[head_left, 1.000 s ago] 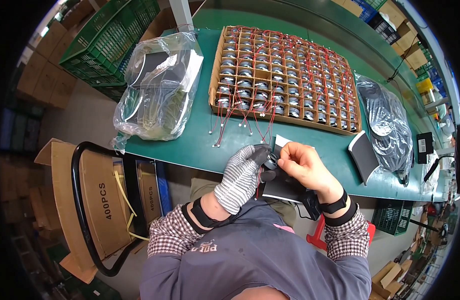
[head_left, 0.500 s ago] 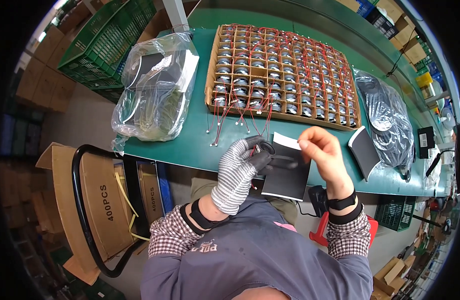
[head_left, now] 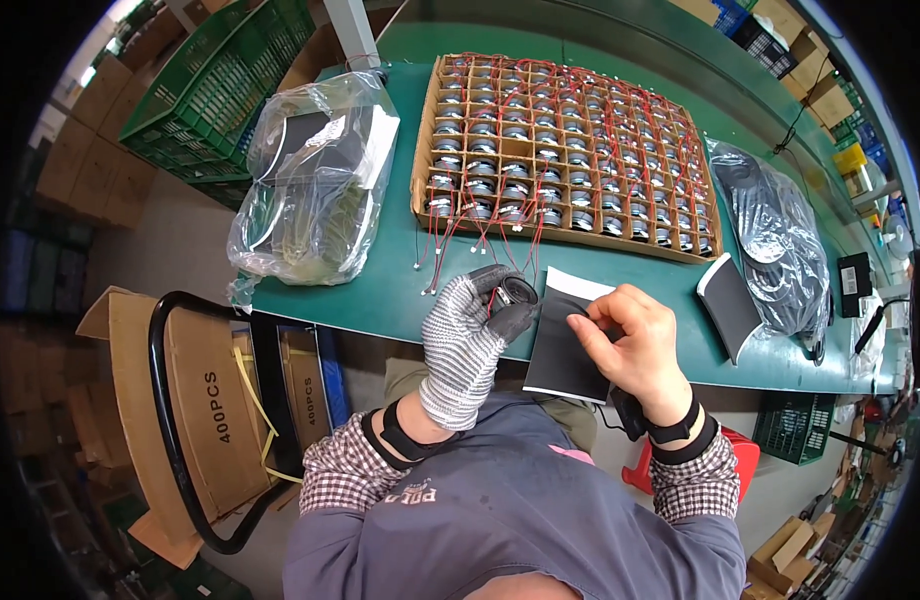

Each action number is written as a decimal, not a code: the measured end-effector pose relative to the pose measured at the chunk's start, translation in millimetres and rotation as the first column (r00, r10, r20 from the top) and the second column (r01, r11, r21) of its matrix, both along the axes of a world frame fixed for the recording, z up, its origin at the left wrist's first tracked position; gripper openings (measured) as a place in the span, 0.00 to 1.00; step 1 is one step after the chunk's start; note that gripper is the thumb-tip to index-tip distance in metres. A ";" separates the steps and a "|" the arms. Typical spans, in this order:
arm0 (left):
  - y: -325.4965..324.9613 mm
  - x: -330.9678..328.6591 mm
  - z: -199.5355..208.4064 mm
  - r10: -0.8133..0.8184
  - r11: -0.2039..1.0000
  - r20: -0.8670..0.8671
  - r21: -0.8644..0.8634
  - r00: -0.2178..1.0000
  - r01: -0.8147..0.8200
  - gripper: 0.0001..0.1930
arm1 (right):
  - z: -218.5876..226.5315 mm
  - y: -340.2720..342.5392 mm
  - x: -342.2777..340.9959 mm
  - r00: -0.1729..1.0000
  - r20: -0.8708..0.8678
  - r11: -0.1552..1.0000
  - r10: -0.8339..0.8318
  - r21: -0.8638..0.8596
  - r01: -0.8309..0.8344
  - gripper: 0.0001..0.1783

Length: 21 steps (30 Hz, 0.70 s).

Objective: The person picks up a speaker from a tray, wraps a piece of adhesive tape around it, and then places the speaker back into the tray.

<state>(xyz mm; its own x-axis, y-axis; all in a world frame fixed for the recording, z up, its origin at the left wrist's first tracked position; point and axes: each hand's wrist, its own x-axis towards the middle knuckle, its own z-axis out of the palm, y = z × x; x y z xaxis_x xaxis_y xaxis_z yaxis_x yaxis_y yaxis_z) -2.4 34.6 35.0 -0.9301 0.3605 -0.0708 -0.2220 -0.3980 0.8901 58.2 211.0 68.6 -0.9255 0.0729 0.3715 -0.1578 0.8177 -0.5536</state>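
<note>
My left hand, in a striped glove with dark fingertips, grips a small round black speaker above the table's front edge. A bit of red wire shows beside the speaker, and its round face is turned up. My bare right hand hovers over a black sheet with white edges, thumb and fingers drawn together. Whatever they may pinch is too small or hidden to make out. Beyond the hands stands a cardboard divider box holding rows of similar speakers with red wires, several wires hanging over its front.
A clear plastic bag of black sheets lies at the left of the green table. On the right are a curved black sheet, a bag of black rings and a small black box. A black tubular frame stands lower left.
My left hand has shifted slightly left, and the speaker's face now shows more fully. My right hand has come down and left over the sheet. A blurred dark loop between the hands no longer shows.
</note>
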 end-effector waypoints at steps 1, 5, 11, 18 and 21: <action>-1.3 -0.8 0.2 -0.006 1.000 0.036 0.024 0.999 0.005 0.19 | 1.9 1.0 2.4 0.999 0.034 0.997 -0.004 -0.071 0.006 0.10; -6.9 -11.2 -4.1 -0.022 0.993 0.173 0.114 0.985 0.002 0.18 | 12.9 7.3 10.8 0.992 0.115 0.966 0.046 -0.259 -0.015 0.07; -12.2 -14.9 -5.9 -0.189 0.942 0.336 0.328 0.923 0.074 0.16 | 16.7 15.7 11.6 0.970 0.202 0.933 0.139 -0.355 -0.059 0.05; -14.1 -13.9 -2.8 -0.373 0.881 0.370 0.428 0.851 0.200 0.19 | -1.0 25.2 -5.8 0.952 0.280 0.899 0.121 -0.438 0.014 0.08; -14.1 -10.8 2.6 -0.400 0.877 0.352 0.417 0.846 0.241 0.22 | -0.8 26.7 -15.2 0.944 0.304 0.897 0.131 -0.441 0.018 0.08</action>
<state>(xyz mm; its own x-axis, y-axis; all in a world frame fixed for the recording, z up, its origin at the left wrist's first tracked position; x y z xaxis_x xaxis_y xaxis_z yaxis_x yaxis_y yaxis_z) -13.2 20.5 37.6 -0.6668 0.7067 -0.2367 -0.7066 -0.4986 0.5020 43.0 237.7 67.7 -0.9949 0.1009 0.0002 0.0484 0.4794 -0.8763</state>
